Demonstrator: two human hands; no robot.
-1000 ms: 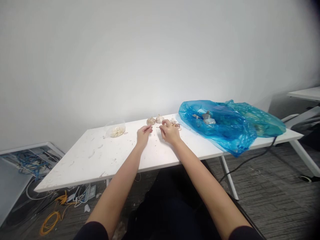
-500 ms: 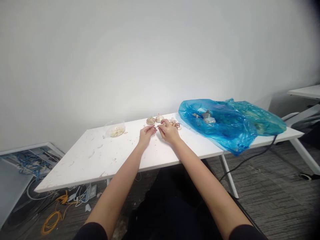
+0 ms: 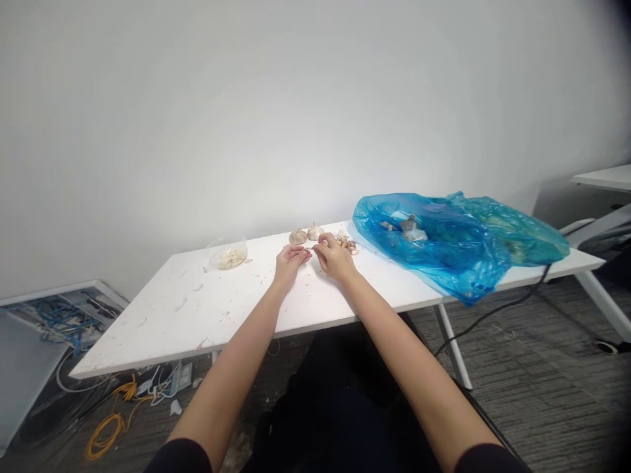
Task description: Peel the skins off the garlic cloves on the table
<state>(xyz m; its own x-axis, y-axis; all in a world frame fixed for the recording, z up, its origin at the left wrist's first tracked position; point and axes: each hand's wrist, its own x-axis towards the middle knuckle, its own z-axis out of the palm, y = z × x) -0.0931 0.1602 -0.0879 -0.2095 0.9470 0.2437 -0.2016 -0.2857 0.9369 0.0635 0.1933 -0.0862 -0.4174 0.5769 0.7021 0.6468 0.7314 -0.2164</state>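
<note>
Both my hands meet over the white table (image 3: 256, 295), their fingertips almost touching. Pinched in my left hand (image 3: 292, 256) is a small reddish piece that looks like a garlic clove, mostly covered by the fingers. My right hand (image 3: 336, 256) is closed on a thin dark tool (image 3: 309, 248), which points toward the left fingertips; its kind is too small to make out. Just behind the hands sit two whole garlic bulbs (image 3: 298, 236). Loose unpeeled garlic cloves (image 3: 351, 246) lie beside my right hand, partly hidden by it.
To the left, a clear container (image 3: 211, 253) holds pale peeled garlic cloves (image 3: 231, 258). Scraps of skin (image 3: 198, 288) are scattered over the table. A large blue plastic bag (image 3: 444, 243) covers the right side and hangs over the front edge. Cables (image 3: 106, 433) lie on the floor.
The hands stay together in nearly the same place, with only slight finger movement. The view has shifted a little.
</note>
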